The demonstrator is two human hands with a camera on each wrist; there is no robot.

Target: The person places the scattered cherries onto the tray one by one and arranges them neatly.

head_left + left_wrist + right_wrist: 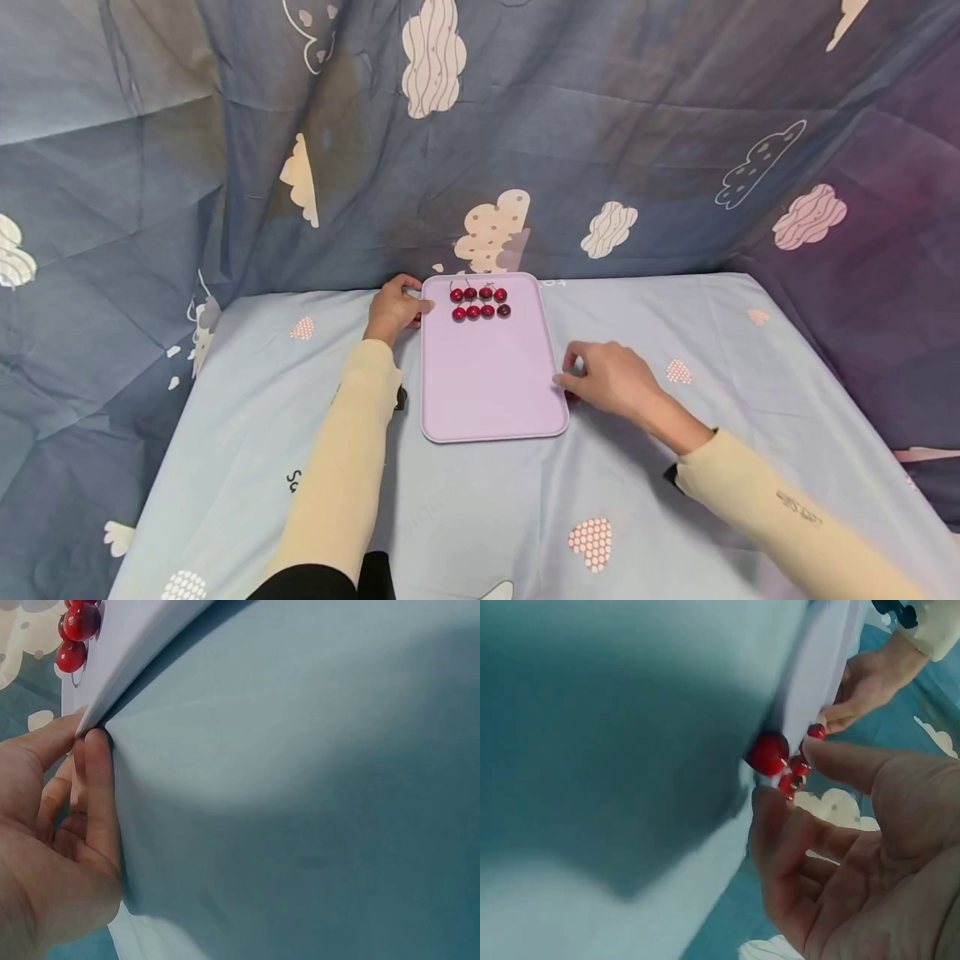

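Observation:
Two rows of dark red cherries [480, 312], some with stems showing, lie near the far end of a pale purple tray [491, 383]. At the tray's far left side, my left hand [393, 308] pinches the rim, thumb on top and fingers against the outside, as the left wrist view shows. My right hand [611, 379] is at the tray's right edge, its thumb and index finger apart. Close by its fingertips, a single cherry [769, 754] sits beside the tray, partly hidden under the hand in the head view. I see no clear contact with that cherry.
A light blue cloth [480, 508] with heart prints covers the table under the tray. Dark blue cloud-print fabric [660, 125] hangs behind and along both sides. A small dark thing [417, 317] shows under my left hand; its kind is unclear.

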